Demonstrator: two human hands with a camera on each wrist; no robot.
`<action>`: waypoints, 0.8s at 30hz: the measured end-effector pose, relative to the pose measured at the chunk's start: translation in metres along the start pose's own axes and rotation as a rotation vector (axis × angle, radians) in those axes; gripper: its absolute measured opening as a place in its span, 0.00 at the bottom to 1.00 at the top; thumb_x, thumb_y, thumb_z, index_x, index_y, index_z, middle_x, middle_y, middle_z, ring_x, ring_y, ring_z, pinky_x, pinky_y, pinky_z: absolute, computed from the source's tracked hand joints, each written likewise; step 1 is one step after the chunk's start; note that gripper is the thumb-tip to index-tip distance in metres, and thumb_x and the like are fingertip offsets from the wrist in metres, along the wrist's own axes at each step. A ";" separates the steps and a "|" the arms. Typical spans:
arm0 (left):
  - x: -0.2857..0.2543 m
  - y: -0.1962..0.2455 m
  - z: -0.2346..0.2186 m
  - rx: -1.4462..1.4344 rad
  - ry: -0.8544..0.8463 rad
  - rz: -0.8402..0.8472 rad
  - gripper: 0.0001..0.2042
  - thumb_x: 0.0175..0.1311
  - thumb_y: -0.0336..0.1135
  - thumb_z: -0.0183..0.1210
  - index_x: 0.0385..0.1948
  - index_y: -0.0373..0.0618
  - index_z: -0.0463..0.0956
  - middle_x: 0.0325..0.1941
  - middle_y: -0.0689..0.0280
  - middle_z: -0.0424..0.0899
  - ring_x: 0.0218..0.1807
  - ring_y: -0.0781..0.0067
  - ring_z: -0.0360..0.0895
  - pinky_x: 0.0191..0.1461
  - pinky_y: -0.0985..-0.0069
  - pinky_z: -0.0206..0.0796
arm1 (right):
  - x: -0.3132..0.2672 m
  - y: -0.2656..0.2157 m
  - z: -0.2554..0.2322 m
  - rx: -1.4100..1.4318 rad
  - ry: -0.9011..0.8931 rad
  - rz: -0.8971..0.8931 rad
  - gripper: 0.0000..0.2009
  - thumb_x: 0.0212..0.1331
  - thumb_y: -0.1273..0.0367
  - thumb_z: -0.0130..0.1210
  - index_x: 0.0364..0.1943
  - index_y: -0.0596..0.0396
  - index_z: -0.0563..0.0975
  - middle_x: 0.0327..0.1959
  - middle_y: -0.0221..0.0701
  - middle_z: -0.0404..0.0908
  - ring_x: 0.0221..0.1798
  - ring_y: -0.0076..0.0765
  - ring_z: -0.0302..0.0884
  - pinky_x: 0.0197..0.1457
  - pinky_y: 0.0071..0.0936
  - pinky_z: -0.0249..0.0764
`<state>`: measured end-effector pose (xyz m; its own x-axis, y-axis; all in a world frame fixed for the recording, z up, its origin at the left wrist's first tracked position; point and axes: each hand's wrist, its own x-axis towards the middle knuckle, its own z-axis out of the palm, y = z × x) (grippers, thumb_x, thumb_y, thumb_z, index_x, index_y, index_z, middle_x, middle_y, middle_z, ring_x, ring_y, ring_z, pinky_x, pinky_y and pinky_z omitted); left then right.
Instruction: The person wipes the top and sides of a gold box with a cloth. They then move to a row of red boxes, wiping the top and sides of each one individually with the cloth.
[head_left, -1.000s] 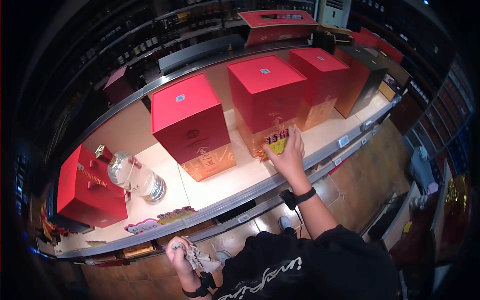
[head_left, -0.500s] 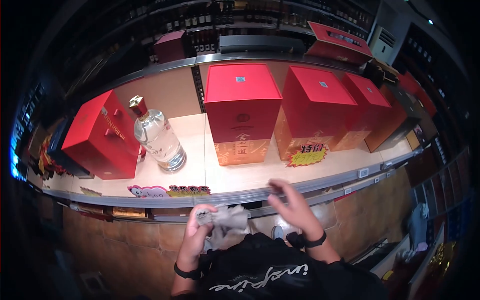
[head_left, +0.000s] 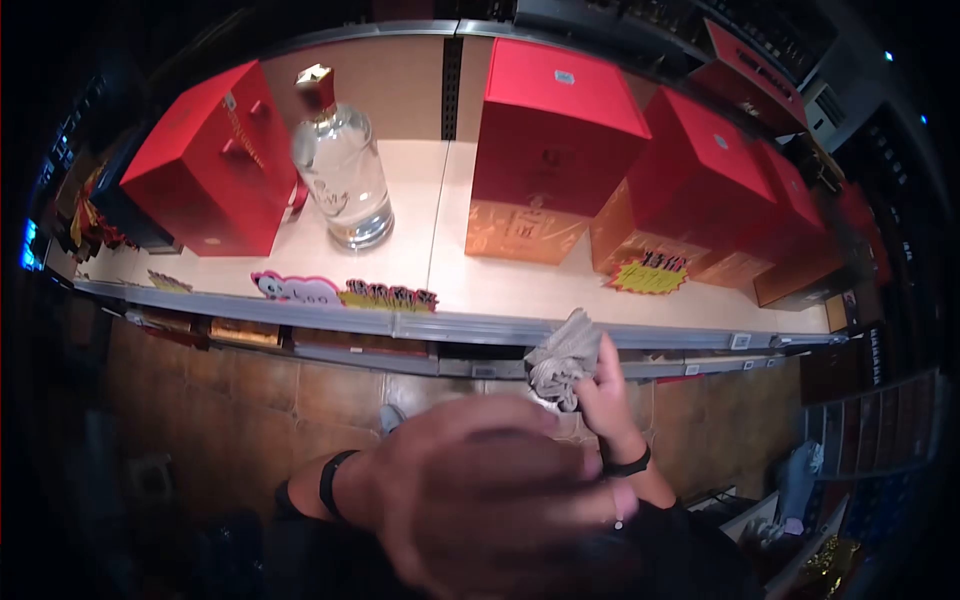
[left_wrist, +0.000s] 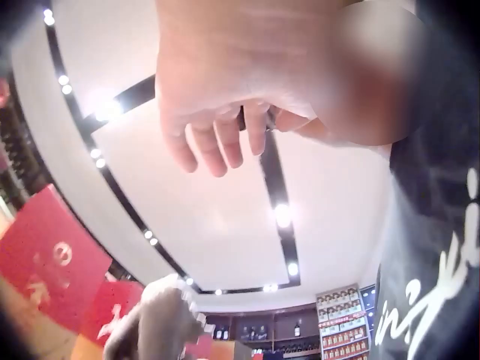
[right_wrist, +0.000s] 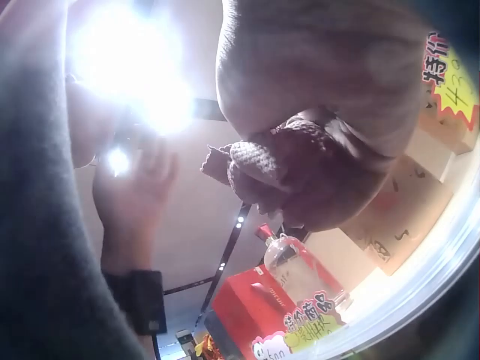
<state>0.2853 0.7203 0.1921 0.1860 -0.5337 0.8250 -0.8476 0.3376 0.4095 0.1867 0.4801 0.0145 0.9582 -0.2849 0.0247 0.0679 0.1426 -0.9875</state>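
Raised close to the head camera, my left hand (head_left: 490, 490) is blurred, its fingers loosely bent and holding nothing. In the left wrist view the fingers of that hand (left_wrist: 232, 90) hang down apart. My right hand (head_left: 607, 400) grips a crumpled grey cloth (head_left: 565, 362) in front of the shelf edge. Close up in the right wrist view, the right hand (right_wrist: 322, 75) curls around the bunched cloth (right_wrist: 262, 165). A clear bottle (head_left: 345, 180) with a red and gold cap stands on the shelf (head_left: 410, 215), touched by neither hand.
Left of the bottle is a red box (head_left: 215, 165); to its right stand several red and gold boxes (head_left: 565, 110). A yellow price card (head_left: 650, 273) and a pink-edged card (head_left: 295, 289) are at the shelf's front. Tiled floor (head_left: 240, 400) lies below.
The cloth has passed from my left hand to my right. My left hand has risen towards the head camera, and the head view has shifted, with the shelf now higher in it.
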 end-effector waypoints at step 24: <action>0.002 -0.048 0.030 -0.051 0.110 0.476 0.24 0.68 0.56 0.60 0.50 0.44 0.86 0.50 0.60 0.85 0.46 0.49 0.82 0.47 0.47 0.72 | -0.007 0.008 0.000 -0.094 0.020 0.077 0.27 0.71 0.79 0.55 0.73 0.61 0.64 0.67 0.35 0.76 0.71 0.31 0.73 0.75 0.32 0.67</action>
<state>0.3111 0.6795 0.1622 -0.1627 -0.2271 0.9602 -0.8264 0.5630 -0.0069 0.1810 0.4830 0.0061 0.9538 -0.2954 -0.0542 -0.0332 0.0758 -0.9966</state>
